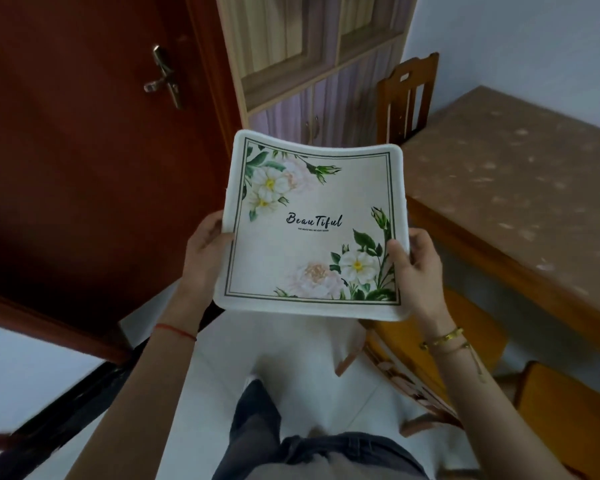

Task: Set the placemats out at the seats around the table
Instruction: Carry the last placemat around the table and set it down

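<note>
- Placemat (312, 230) is held up in the air, printed side facing the camera, to the left of the surface (520, 188) and not touching it
- Left hand (205, 251) is clamped on the placemat's left edge, thumb on top and fingers hidden underneath
- Right hand (413, 261) is clamped on the lower right edge, thumb over the flower print
- Placemat sags a bit in the middle and the far corners curl up, so it looks floppy; a two-handed hold seems right
- No placemat shows on the part of the surface in view, so the task looks early
- To do this step well: turn toward the surface, keep both side edges pinched so it stays flat, and lower the near edge first in front of a seat
- Square it to the surface's wooden edge and line it up with a chair; the chair (407, 98) at the far end of the surface is one seat
- The seat (440, 327) just below the surface's near edge is likely closest
- Let go only once it lies flat, then smooth out the curl
- Can't tell whether this is one placemat or a stack, as the underside is hidden
- The surface is cut off at the right side, so the seat count is unknown
- Small print under the big word is unreadable
- The picture is blurry at bottom left; the dark bars there are unclear
</note>
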Motion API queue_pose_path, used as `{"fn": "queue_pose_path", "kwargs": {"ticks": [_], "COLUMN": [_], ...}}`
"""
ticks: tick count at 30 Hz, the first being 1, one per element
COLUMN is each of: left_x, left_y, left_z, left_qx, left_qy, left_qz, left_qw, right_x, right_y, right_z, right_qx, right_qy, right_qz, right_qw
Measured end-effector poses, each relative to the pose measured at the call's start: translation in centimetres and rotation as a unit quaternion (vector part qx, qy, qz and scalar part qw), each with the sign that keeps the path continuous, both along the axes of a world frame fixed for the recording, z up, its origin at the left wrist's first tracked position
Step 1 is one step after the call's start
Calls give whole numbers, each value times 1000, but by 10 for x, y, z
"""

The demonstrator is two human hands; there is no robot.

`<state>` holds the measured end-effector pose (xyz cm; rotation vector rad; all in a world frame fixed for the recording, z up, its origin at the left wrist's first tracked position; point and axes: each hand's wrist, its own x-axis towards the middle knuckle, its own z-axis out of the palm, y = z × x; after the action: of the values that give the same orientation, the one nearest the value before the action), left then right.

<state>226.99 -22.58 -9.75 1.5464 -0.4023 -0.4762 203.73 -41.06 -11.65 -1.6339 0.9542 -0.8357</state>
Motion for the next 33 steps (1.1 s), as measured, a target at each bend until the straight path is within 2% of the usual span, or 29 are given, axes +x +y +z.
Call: {"fn": "queue_pose_path", "kwargs": {"ticks": [9,15,22,33], "left_x": [153,203,210,180], "left_y": [-93,-178,-298,-485], "left_z": [-6,-18,-21,-26], "left_qx": [38,35,40,56], "left_qy": [24,34,58,45], "left_qz": [-131,-221,-319,-438], "left_qw": [990,974,945,896], "right_x": [105,138,137,107], "right_y": [-25,-53,-121,-249], "right_z": [-14,-17,-15,-7], "right_qx": [-8,16,26,5], "right_qy": [11,30,45,91], "right_qz": [-131,-228,-314,-396], "right_qw": [991,973,948,914]}}
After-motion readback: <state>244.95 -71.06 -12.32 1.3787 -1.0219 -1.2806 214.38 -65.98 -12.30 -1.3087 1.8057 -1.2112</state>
